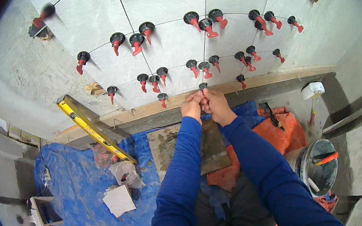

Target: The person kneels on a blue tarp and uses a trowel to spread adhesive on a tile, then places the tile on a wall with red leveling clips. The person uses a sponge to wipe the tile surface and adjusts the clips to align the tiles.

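Both my hands meet at the bottom edge of the wall tiles (177, 47), around a tile levelling clip with a black cap (203, 86). My left hand (192, 106) has its fingers curled in beside the clip. My right hand (217, 107) pinches just under the cap, and the clip's lower part is hidden by the fingers. Several more black-and-red levelling clips (205, 69) sit in the joints above. A wooden batten (144, 110) runs along under the lowest tiles.
A yellow spirit level (94, 131) leans against the wall at left. Blue tarp (75, 181) covers the floor, with a tile offcut (119, 200) and a plastic bag (126, 175). A mortar-smeared board (162, 147) lies below my hands. At right stand a bucket (304, 165) and orange sheeting (285, 138).
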`<state>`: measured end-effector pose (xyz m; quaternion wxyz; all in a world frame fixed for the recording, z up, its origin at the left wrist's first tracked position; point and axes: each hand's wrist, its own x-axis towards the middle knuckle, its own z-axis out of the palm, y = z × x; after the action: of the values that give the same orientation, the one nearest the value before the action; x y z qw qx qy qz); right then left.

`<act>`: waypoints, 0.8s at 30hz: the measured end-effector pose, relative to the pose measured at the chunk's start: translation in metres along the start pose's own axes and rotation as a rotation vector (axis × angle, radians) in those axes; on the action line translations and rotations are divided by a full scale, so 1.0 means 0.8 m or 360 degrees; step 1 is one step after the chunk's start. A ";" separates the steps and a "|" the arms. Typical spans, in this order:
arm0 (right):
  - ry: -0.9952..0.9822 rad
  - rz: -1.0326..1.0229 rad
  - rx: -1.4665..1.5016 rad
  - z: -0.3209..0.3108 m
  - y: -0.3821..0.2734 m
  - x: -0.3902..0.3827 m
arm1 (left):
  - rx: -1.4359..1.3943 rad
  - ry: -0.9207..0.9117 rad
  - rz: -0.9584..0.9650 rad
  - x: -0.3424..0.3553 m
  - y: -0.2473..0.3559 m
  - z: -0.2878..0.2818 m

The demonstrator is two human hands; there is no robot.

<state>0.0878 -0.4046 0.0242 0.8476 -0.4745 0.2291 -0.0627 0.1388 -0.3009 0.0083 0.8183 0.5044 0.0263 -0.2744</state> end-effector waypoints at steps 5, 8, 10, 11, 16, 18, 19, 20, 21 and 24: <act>-0.0022 0.0187 0.0296 -0.004 -0.004 0.000 | -0.0107 0.0013 -0.0013 0.001 0.006 0.001; 0.0377 -0.0560 -0.1480 -0.006 -0.003 -0.009 | -0.0006 -0.0066 -0.0014 0.005 0.003 -0.002; 0.0482 -0.0926 -0.1776 -0.006 -0.004 -0.017 | 0.0127 0.0076 0.0024 0.012 -0.001 0.001; 0.0558 -0.1103 -0.1943 -0.005 -0.006 -0.019 | 0.0164 0.0103 0.0027 0.014 -0.002 0.001; 0.0348 -0.1143 -0.1965 -0.007 -0.016 -0.018 | 0.0944 0.0314 0.0390 0.014 0.016 0.019; 0.0259 -0.1171 -0.1918 -0.012 -0.016 -0.014 | 0.1465 0.0407 0.0451 0.004 0.030 0.032; 0.0236 -0.1185 -0.1923 -0.015 -0.015 -0.012 | 0.1729 0.0488 0.0493 -0.001 0.035 0.039; 0.0260 -0.1145 -0.1935 -0.017 -0.014 -0.011 | 0.1807 0.0507 0.0446 -0.007 0.040 0.045; 0.0259 -0.1204 -0.1947 -0.019 -0.011 -0.010 | 0.1869 0.0553 0.0480 -0.011 0.043 0.051; 0.0384 -0.1241 -0.2016 -0.022 -0.001 -0.009 | 0.2053 0.0583 0.0594 -0.012 0.047 0.059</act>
<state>0.0740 -0.4165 0.0194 0.2982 -0.9077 0.1279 -0.2660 0.1376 -0.3240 0.0647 0.3710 0.9241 -0.0915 -0.0005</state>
